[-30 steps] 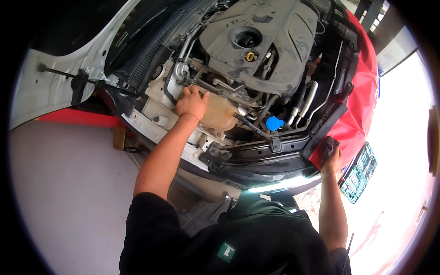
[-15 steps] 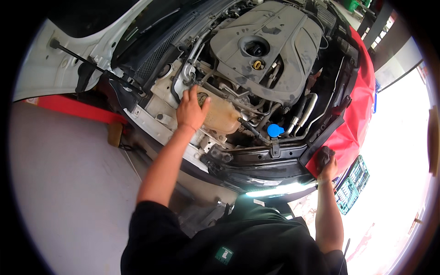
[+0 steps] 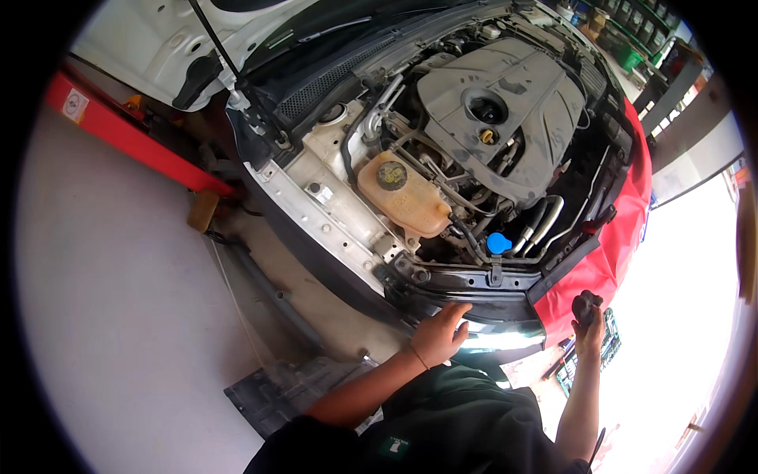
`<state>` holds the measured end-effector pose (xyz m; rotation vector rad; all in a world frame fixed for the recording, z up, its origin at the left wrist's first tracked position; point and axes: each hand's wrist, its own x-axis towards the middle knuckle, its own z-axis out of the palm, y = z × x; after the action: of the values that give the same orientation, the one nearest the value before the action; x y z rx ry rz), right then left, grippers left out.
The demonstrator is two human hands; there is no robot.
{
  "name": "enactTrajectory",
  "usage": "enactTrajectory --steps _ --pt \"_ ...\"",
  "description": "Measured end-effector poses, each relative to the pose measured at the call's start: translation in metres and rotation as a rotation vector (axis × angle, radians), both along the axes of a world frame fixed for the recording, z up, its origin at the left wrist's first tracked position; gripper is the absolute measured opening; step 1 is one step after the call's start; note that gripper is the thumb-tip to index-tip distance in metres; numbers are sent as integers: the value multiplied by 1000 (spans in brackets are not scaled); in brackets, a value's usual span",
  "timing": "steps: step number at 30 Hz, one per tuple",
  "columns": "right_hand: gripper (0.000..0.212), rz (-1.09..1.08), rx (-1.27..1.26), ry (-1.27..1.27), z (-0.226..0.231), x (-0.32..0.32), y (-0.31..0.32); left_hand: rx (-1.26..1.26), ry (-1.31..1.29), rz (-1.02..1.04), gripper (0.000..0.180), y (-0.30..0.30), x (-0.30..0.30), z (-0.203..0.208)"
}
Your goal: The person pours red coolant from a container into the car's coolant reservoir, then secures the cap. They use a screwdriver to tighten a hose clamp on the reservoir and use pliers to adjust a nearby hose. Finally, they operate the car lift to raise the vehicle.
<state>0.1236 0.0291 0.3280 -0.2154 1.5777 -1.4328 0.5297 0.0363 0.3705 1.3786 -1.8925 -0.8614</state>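
My left hand (image 3: 442, 335) is over the front edge of the car, by the lit headlamp, its fingers apart and nothing in them. In my right hand (image 3: 588, 336), beside the red cover, is a small dark, rounded lump (image 3: 585, 306); I cannot make out its kind. A yellowish coolant tank (image 3: 399, 197) with a dark round cap (image 3: 392, 175) sits in the near left of the engine bay. Right of it is a blue reservoir cap (image 3: 498, 243). The grey engine cover (image 3: 505, 107) has a round opening and a yellow dipstick handle (image 3: 487, 137).
A red protective cover (image 3: 584, 276) drapes over the car's front right. The raised bonnet rests on a strut (image 3: 213, 35) at upper left. A red lift arm (image 3: 142, 142) runs beside the car. A tool case (image 3: 609, 340) lies beyond my right hand, and a dark panel (image 3: 276, 391) lies low on the left.
My left hand has left the coolant tank and come back to the car's front edge. My right hand has lifted off the red cover with the dark lump. The view has shifted.
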Motion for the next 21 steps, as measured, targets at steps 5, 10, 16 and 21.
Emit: enactTrajectory --steps 5,10,16,21 --pt "31 104 3 106 20 -16 -5 -2 -18 -76 32 6 -10 -17" --pt "34 113 -24 98 19 -45 -38 158 -162 -95 31 14 -24 -2" --pt "29 272 -32 69 -25 -100 -64 407 -401 -3 37 59 -75 -7" --pt "33 425 67 698 -52 -125 -77 413 -422 -7 41 87 -122 -3"
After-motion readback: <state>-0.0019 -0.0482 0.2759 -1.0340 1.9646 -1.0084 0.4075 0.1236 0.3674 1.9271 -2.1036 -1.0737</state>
